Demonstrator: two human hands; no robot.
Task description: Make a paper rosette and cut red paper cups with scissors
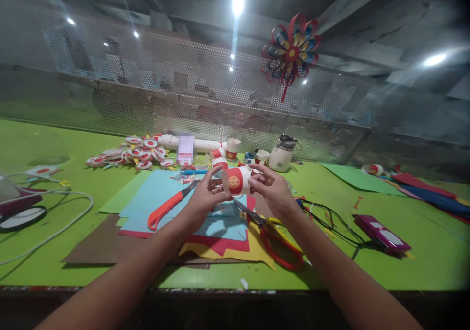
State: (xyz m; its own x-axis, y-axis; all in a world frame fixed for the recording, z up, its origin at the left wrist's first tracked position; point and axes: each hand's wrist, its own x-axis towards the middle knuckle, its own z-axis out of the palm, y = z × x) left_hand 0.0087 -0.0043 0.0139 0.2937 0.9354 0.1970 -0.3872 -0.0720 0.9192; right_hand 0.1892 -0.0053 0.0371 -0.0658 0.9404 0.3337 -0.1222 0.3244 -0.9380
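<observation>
A white paper cup (238, 181) with a red band and a gold emblem lies sideways between my two hands, raised above the coloured sheets. My left hand (205, 195) grips its left end between thumb and fingers. At its right end, my right hand (272, 189) pinches the cup with thumb and fingertips. Under the hands is a stack of light blue paper (147, 200). An orange-handled knife (167, 207) rests on the paper left of my left hand. Below my right hand lie scissors with red handles (281, 251), partly over yellow paper (223, 252).
Several red-and-white discs (135, 153) are heaped at the back left. More paper cups (232, 149) and a white jug (282, 154) stand at the back. A purple device (382, 234) with black cables lies right; a white cable (90, 202) curves left. A paper flower (292, 53) hangs above.
</observation>
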